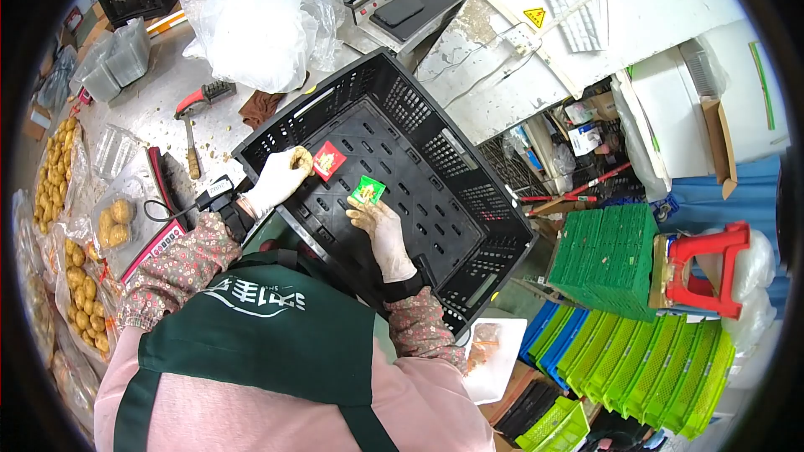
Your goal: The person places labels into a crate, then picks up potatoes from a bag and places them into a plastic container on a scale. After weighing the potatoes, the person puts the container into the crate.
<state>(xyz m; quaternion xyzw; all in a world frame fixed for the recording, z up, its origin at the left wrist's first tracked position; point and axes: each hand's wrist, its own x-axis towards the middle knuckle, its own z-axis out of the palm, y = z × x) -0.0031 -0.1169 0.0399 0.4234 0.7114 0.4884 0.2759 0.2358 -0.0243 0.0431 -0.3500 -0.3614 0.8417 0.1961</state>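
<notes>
Both my hands wear pale gloves with soiled fingertips and are over a large black plastic crate (381,54) with slotted sides and floor. My left hand (280,177) reaches over the crate's near left edge, its fingers closed at the edge of a small red packet (330,161) with a pale printed design. Lower and to the right, my right hand (383,238) pinches a small green packet (368,191) with a yellow and white print between thumb and fingers. Both packets face up above the slotted floor.
Left lie bagged potatoes (84,297), a clear tub of potatoes (115,222), a weighing scale (155,247) and a red-handled knife (194,102). Plastic bags (251,17) and a sealing machine (410,4) stand behind. Green crates (603,259) and a red stool (708,268) are right.
</notes>
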